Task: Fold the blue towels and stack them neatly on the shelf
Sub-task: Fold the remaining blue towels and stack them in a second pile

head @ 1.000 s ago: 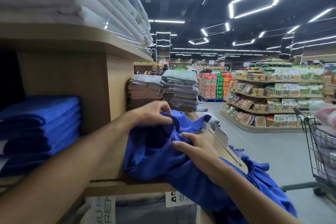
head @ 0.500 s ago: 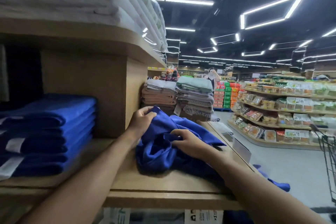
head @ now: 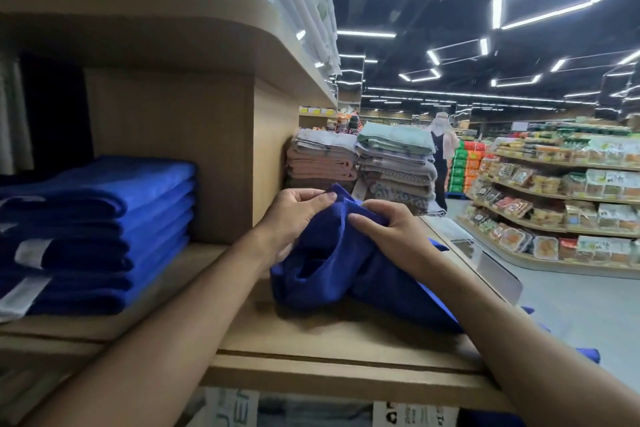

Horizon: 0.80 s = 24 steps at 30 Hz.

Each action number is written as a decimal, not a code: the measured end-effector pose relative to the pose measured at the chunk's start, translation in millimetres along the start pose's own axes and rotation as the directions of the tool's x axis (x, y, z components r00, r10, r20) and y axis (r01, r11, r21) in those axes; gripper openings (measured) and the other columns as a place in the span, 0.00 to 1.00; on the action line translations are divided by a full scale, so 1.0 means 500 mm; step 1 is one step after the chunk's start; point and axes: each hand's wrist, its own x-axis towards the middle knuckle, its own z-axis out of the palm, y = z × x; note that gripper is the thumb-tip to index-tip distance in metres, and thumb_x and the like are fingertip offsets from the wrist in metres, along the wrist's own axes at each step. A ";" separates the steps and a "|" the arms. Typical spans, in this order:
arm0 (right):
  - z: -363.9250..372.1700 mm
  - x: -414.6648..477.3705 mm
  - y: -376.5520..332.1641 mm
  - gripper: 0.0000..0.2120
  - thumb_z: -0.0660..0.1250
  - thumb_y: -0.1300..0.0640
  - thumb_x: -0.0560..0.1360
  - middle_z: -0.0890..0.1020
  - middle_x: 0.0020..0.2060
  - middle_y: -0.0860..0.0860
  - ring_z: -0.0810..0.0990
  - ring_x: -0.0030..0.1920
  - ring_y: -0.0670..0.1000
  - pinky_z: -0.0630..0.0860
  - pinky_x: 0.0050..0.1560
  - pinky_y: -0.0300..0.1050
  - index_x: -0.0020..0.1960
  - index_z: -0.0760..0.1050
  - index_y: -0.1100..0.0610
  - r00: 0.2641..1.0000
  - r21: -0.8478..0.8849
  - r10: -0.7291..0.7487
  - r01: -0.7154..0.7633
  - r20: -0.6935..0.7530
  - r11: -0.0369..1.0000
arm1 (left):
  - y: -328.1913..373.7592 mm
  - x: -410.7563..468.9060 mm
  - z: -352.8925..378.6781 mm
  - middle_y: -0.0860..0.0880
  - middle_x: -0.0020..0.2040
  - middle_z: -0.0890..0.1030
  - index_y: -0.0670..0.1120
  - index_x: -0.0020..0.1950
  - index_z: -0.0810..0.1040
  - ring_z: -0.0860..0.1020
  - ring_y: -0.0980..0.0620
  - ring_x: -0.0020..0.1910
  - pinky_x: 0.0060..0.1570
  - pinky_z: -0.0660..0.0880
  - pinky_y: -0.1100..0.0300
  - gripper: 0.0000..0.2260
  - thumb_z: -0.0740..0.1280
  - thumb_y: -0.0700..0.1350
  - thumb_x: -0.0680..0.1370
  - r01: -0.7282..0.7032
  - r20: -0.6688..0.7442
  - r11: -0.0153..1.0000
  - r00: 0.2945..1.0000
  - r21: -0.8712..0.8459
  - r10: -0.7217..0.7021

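Compared with half a second ago, our two hands have drawn together at the top of the loose blue towel [head: 332, 274]; back then the right one lay lower on the cloth, well apart from the left. The towel now sits bunched higher on the wooden shelf [head: 311, 343], and less of it spills over the front edge than a second ago, though one end hangs off at the right.

Our left hand [head: 294, 215] pinches the raised corner of the towel between thumb and curled fingers, close to the wooden divider [head: 273, 156]. Our right hand [head: 388, 232] grips the hem just beside it, fingers curled over the fold, knuckles up. Both forearms reach in from below.

The stack of folded blue towels [head: 104, 218] lies on the same shelf to the left, beyond the divider and well apart from the loose one. Grey and pink folded towels [head: 394, 166] stand behind our hands.
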 end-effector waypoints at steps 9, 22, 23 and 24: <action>-0.001 0.006 0.011 0.07 0.74 0.53 0.76 0.82 0.35 0.46 0.76 0.37 0.40 0.72 0.39 0.39 0.42 0.80 0.52 0.990 -0.044 -0.046 0.041 -0.136 0.998 | 0.009 -0.024 0.018 0.40 0.46 0.83 0.34 0.56 0.81 0.80 0.43 0.46 0.49 0.76 0.49 0.17 0.66 0.49 0.82 0.004 0.097 0.996 0.995 0.092 -0.013; -0.021 0.003 -0.004 0.08 0.69 0.50 0.75 0.83 0.38 0.46 0.80 0.40 0.44 0.74 0.41 0.44 0.41 0.81 0.53 0.999 0.113 0.049 -0.051 0.021 0.992 | 0.018 -0.016 0.000 0.43 0.49 0.85 0.39 0.57 0.82 0.81 0.49 0.45 0.43 0.80 0.60 0.11 0.65 0.44 0.82 -0.179 0.152 0.967 0.977 0.183 0.152; -0.023 0.001 -0.005 0.09 0.69 0.49 0.75 0.83 0.36 0.50 0.79 0.39 0.46 0.72 0.41 0.45 0.41 0.81 0.54 0.997 0.124 0.053 -0.059 0.051 0.991 | 0.020 -0.014 -0.004 0.45 0.47 0.85 0.41 0.56 0.82 0.81 0.49 0.44 0.43 0.80 0.60 0.09 0.65 0.45 0.82 -0.181 0.148 0.969 0.977 0.170 0.157; -0.025 0.000 -0.006 0.10 0.68 0.49 0.75 0.82 0.36 0.56 0.78 0.39 0.49 0.71 0.41 0.47 0.42 0.81 0.55 0.996 0.133 0.056 -0.065 0.071 0.989 | 0.021 -0.012 -0.007 0.46 0.46 0.85 0.44 0.54 0.83 0.81 0.50 0.44 0.43 0.80 0.59 0.08 0.65 0.45 0.82 -0.186 0.140 0.969 0.976 0.160 0.165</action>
